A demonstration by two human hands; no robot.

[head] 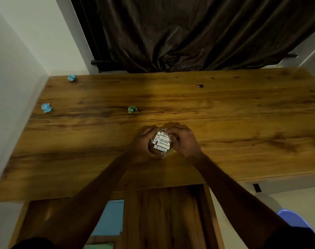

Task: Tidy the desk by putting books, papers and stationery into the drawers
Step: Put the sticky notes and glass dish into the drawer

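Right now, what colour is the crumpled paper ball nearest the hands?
The small crumpled paper ball is green; the head view shows it best.

dark brown curtain hanging behind wooden desk; white wall standing at left; pale floor showing at right.

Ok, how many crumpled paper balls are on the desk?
3: a blue ball at the far left corner, a second blue ball by the left edge, a green ball near the middle. Others may be hidden from view.
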